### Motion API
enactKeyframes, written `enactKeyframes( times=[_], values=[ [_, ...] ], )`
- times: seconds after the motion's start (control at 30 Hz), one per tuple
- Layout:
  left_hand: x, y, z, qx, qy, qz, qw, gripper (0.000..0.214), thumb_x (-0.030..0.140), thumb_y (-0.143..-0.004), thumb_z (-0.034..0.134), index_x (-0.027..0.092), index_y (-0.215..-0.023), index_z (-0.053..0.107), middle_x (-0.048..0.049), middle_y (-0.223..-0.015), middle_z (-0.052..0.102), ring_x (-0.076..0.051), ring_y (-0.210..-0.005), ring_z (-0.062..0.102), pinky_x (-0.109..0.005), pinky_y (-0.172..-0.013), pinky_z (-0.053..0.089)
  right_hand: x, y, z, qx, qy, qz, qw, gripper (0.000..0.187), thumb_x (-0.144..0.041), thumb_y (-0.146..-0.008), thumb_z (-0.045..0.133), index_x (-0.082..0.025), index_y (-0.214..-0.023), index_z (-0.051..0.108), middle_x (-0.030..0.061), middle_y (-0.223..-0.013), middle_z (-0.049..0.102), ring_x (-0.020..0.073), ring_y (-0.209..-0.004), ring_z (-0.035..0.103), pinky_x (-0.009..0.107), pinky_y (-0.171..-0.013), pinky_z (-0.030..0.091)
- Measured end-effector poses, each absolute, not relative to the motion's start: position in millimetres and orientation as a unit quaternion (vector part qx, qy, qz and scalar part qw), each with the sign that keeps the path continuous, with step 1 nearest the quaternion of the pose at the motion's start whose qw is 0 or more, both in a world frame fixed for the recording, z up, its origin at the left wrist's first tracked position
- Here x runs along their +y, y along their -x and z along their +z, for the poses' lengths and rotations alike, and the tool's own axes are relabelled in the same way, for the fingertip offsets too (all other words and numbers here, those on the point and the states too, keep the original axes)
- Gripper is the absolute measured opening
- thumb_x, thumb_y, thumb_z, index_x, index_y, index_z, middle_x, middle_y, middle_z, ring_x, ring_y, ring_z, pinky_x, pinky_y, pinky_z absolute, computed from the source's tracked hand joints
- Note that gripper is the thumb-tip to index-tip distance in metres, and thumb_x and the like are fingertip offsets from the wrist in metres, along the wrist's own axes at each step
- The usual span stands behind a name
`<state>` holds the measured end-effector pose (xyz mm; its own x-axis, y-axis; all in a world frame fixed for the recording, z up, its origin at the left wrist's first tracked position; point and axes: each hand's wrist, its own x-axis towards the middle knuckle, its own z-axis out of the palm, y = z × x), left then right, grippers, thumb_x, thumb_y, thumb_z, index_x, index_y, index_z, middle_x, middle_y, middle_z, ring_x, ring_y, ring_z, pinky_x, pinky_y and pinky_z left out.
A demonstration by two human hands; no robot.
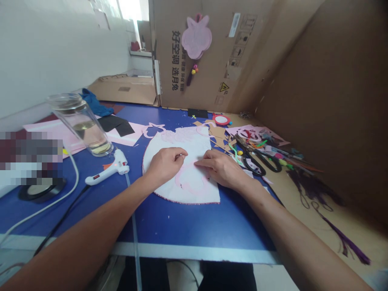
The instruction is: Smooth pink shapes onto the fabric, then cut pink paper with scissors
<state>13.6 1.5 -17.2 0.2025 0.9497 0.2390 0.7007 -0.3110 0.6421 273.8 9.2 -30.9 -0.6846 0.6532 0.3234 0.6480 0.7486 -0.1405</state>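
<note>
Working on a white half-round fabric piece (182, 190) with pink cutout shapes on it, lying on a blue table (188, 222). It's got a pink edge stitched or stuck along the curve, the curve bulges left and the straight edge is on the right, so the long axis runs away from the person, slightly tilted. Left hand (166, 165) comes in from the lower left, knuckles up and curled over on the piece, and I can't tell if it's pinching anything. Right hand (222, 167) comes in from the lower right, open and nearly flat on the piece, with the fingers pointing left toward the other hand, just beside it. Left of the piece there's a white hot glue gun (106, 167) with a clear glue stick (132, 214) next to it, and beyond that a glass tumbler (81, 125) lying tilted with some liquid inside. Right of the piece sit black-handled scissors (257, 159) among scraps, and a small red-rimmed mirror (221, 119) is just past the top end.
</note>
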Motion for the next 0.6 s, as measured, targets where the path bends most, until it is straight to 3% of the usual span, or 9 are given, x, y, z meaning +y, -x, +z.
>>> enactKeyframes(
  times=[0.6],
  values=[
    [3.6,-10.0,-17.7,0.545,-0.740,0.343,0.193,0.029,0.015,-0.098,0.064,0.027,-0.111,0.088,-0.0043,-0.110,0.089,-0.025,-0.101,0.081,-0.039,-0.096,0.062,9.4,-273.1,-32.2,-0.919,0.347,0.002,0.185,0.035,-0.005,-0.098,0.070,-0.025,-0.118,0.089,0.0086,-0.099,0.072,0.0223,-0.089,0.062,0.034,-0.079,0.043]
  ],
)
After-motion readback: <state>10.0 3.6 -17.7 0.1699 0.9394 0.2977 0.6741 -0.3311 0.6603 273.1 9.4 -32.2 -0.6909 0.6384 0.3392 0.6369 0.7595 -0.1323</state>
